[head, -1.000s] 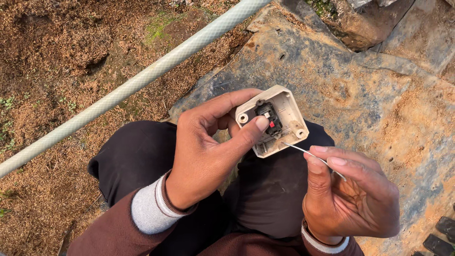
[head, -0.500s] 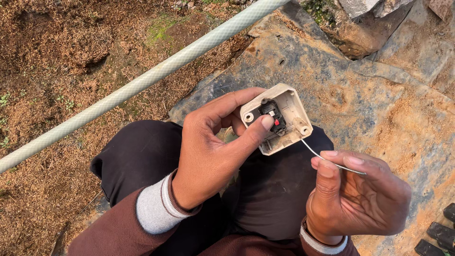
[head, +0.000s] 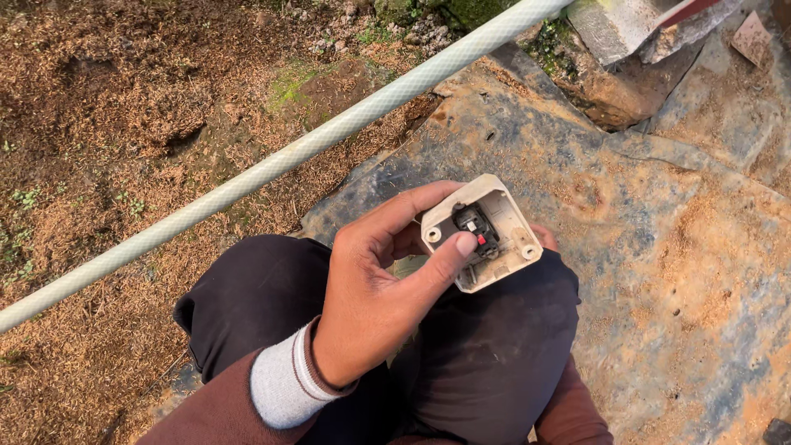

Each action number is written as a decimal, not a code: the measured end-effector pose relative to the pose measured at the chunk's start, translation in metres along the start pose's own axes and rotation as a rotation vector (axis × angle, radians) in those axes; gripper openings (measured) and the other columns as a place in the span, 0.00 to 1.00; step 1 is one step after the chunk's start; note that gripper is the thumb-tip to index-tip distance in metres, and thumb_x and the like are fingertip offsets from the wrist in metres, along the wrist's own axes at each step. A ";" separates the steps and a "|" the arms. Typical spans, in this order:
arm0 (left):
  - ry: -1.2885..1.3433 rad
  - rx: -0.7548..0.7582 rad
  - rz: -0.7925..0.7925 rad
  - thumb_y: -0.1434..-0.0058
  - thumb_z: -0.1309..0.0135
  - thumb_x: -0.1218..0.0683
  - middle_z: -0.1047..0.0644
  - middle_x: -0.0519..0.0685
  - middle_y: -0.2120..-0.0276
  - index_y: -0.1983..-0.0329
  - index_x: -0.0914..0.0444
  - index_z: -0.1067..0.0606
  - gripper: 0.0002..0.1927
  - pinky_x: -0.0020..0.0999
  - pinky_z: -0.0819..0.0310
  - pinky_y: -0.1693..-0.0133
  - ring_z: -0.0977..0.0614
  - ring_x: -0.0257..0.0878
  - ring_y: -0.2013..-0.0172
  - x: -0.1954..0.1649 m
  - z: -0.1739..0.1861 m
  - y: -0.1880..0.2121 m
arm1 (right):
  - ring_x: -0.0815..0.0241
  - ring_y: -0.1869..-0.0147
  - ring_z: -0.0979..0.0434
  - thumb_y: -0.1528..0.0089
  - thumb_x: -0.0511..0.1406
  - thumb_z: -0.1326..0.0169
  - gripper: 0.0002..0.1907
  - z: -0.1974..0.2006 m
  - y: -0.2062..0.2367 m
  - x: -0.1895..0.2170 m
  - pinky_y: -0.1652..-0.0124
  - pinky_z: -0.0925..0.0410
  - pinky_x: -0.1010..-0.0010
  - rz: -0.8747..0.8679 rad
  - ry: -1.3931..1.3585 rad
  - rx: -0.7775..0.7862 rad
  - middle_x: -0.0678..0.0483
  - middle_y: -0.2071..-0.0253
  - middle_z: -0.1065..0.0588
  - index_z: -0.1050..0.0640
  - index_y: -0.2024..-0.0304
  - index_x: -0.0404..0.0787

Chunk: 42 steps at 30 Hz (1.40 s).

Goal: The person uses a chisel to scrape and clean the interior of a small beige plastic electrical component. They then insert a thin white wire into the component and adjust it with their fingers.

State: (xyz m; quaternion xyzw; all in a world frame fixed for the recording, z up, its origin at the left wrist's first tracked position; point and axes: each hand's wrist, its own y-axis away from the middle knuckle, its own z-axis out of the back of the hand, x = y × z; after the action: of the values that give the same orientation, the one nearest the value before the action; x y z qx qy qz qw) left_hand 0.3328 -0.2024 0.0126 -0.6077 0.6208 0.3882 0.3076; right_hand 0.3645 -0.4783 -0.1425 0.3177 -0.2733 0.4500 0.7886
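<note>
Above your knees, your left hand (head: 371, 297) is pinching the cream switch box (head: 482, 233), thumb pressing inside; your right hand is hidden, its grip unknowable.

A matt cream plastic switch box (head: 484, 233), a translucent braided plastic hose (head: 272, 167), and rough, weathered stone slab (head: 659, 214).

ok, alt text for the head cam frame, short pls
A person's left hand holds a small cream plastic switch box open side up above dark-trousered knees, thumb resting by the black and red part inside. The right hand is out of view. A pale hose crosses brown soil, with a flat stone slab beneath.
</note>
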 end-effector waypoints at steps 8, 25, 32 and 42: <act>-0.293 0.036 -0.153 0.38 0.35 0.59 0.19 0.49 0.56 0.41 0.68 0.24 0.23 0.28 0.19 0.52 0.15 0.33 0.56 -0.003 -0.003 -0.008 | 0.65 0.62 0.23 0.33 0.27 0.41 0.16 -0.021 0.014 -0.011 0.64 0.29 0.74 -0.118 0.160 0.244 0.49 0.59 0.22 0.25 0.43 0.36; -0.496 -0.037 -0.200 0.36 0.36 0.61 0.21 0.53 0.55 0.37 0.69 0.27 0.24 0.28 0.18 0.51 0.14 0.39 0.55 -0.003 -0.016 0.005 | 0.53 0.66 0.22 0.50 0.28 0.28 0.18 0.081 0.099 0.206 0.67 0.30 0.64 1.103 0.371 0.036 0.50 0.66 0.23 0.19 0.58 0.36; -0.627 0.098 -0.300 0.41 0.29 0.53 0.19 0.50 0.53 0.34 0.67 0.27 0.34 0.28 0.21 0.50 0.15 0.37 0.55 -0.016 -0.005 0.015 | 0.54 0.69 0.26 0.52 0.30 0.26 0.17 0.075 0.104 0.226 0.70 0.33 0.63 1.194 0.377 0.020 0.53 0.70 0.28 0.18 0.62 0.36; -0.526 0.489 -0.191 0.55 0.25 0.50 0.20 0.55 0.42 0.37 0.65 0.26 0.42 0.41 0.25 0.33 0.18 0.48 0.38 -0.031 0.019 -0.010 | 0.58 0.72 0.27 0.51 0.31 0.26 0.18 0.076 0.103 0.217 0.72 0.35 0.66 1.204 0.184 0.252 0.54 0.71 0.29 0.20 0.62 0.34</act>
State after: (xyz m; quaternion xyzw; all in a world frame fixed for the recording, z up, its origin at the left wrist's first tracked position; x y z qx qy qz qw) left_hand 0.3433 -0.1695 0.0279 -0.4509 0.5354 0.3407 0.6277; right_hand 0.3590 -0.3778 0.0886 0.1583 -0.2804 0.8701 0.3731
